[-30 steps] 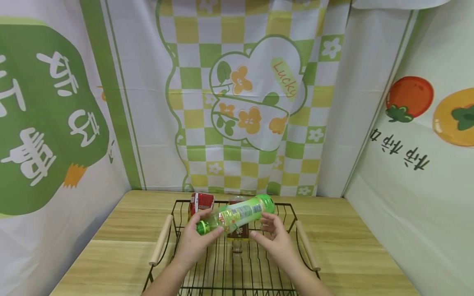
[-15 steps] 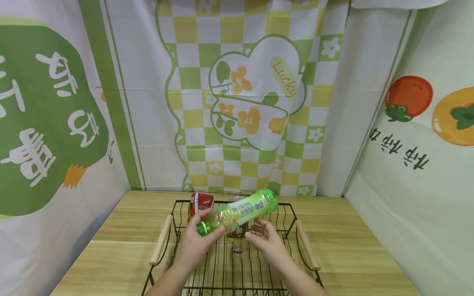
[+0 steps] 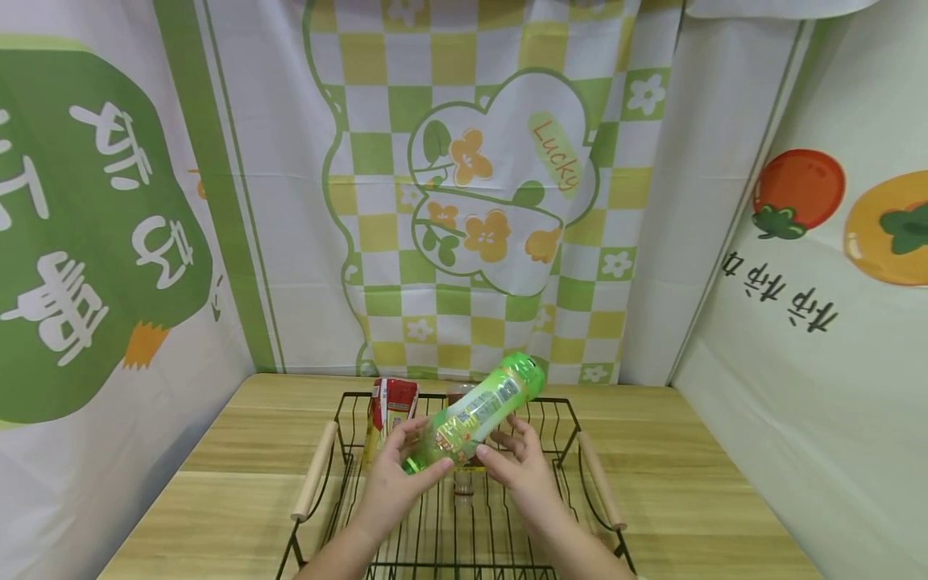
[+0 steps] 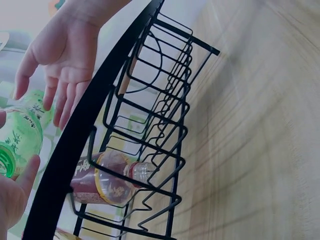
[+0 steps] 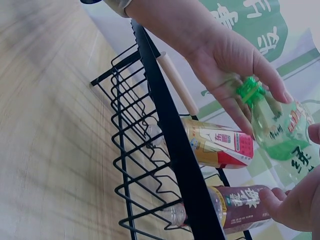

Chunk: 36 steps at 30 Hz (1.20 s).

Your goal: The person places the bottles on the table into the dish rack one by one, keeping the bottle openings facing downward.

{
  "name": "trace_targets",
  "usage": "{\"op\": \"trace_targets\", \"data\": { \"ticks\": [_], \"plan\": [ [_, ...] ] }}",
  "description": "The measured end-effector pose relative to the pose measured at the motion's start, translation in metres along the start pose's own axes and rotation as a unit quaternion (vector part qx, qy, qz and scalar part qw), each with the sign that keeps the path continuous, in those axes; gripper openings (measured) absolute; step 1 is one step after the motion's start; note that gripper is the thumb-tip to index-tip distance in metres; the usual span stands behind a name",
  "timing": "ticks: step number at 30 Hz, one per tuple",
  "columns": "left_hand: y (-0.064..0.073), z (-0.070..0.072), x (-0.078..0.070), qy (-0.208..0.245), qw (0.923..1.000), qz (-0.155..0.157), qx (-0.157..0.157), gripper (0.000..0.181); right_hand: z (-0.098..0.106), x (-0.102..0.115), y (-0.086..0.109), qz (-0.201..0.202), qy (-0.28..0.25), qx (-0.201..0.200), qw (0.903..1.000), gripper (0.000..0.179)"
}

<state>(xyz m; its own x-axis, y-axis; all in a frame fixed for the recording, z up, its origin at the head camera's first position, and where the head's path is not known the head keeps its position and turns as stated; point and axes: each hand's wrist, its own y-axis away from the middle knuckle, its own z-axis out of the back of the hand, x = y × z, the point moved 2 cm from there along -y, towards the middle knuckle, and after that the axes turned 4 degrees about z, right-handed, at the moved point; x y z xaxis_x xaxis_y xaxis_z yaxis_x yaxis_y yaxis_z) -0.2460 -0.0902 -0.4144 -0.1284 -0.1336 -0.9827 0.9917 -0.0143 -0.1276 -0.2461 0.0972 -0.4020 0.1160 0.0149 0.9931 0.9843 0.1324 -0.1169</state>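
My left hand [image 3: 395, 487] grips a clear plastic drink bottle [image 3: 480, 409] with a green label near its capped end. The bottle slants over the wire rack, green cap low at left and green base raised to the right. My right hand [image 3: 528, 479] is close beneath the bottle's right side, fingers loosely bent and spread from the thumb; whether its fingertips touch the bottle is unclear. In the right wrist view, a brown-labelled bottle [image 5: 247, 206] and a red-and-yellow bottle [image 5: 220, 145] stand neck down in the rack.
The black wire rack [image 3: 558, 400] has a wooden handle [image 3: 315, 471] on the left and another wooden handle [image 3: 601, 481] on the right. It stands on a wood-grain table [image 3: 696, 499]. A checkered cloth [image 3: 449, 314] hangs behind, with printed cloth on both sides.
The green bottle has tilted more upright, its base rising and its cap dropping. My left hand has shifted slightly right and down; my right hand has moved a little left under the bottle.
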Motion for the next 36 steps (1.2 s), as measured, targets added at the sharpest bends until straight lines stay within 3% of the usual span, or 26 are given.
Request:
{"op": "trace_targets", "data": {
  "ticks": [13,25,30,36],
  "plan": [
    [0.006,-0.012,0.002,-0.029,0.9992,-0.014,0.023,0.067,-0.010,0.001,-0.002,-0.011,-0.041,-0.013,0.9990,0.099],
    [0.007,-0.012,0.002,-0.032,0.9978,-0.017,0.055,0.071,-0.010,0.003,-0.002,0.001,-0.038,-0.014,0.9992,0.099],
    [0.007,-0.002,-0.002,-0.019,0.9978,-0.020,0.060,0.070,0.000,0.002,-0.005,0.015,-0.010,-0.018,0.9997,0.100],
    [0.003,0.027,-0.003,-0.039,0.9989,-0.026,0.007,0.056,0.018,-0.001,-0.012,0.011,0.024,-0.034,0.9991,0.100]
  ]
}}
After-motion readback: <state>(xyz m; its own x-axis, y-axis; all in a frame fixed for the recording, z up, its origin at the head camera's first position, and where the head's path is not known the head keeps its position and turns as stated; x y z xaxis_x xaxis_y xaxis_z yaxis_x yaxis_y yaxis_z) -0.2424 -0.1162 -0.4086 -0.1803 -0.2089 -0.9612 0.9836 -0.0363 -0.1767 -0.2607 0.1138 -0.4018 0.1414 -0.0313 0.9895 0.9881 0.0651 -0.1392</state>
